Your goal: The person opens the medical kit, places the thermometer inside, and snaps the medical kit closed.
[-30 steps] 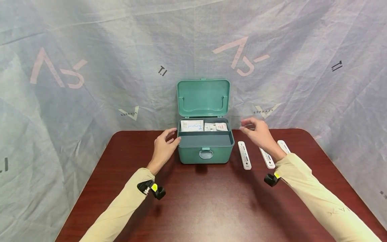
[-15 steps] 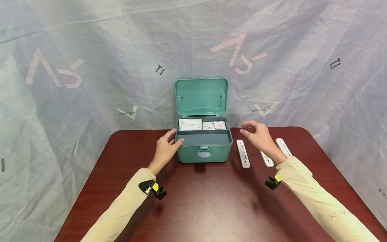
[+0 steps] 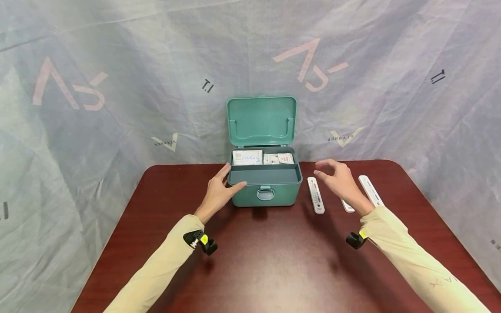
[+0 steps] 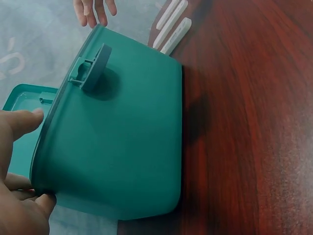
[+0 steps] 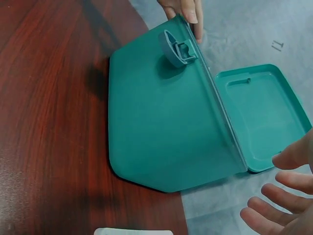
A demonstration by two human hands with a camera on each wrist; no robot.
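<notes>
A teal box (image 3: 250, 195) with its lid (image 3: 262, 121) raised stands at the table's back edge. Its back compartment holds a white packet lettered "Surgical" (image 3: 247, 157) and smaller white packets (image 3: 278, 158); its front compartment (image 3: 264, 174) shows a bare dark floor. My left hand (image 3: 219, 191) is at the box's left front corner, fingers touching the left side in the left wrist view and the thumb stretched over the rim. To the box's right, my right hand (image 3: 339, 180) hovers with loosely bent fingers, holding nothing. Under and beside it lie white thermometer-like strips (image 3: 316, 195).
A dark red wooden table (image 3: 258, 261) carries everything. A second white strip (image 3: 347, 205) is partly hidden by the right wrist, and a third (image 3: 371, 190) lies farther right. Grey printed cloth (image 3: 188, 52) hangs directly behind and beside the table.
My left hand has moved right against the box, its thumb reaching farther across the front rim. My right hand stays almost where it was. The head view has shifted slightly.
</notes>
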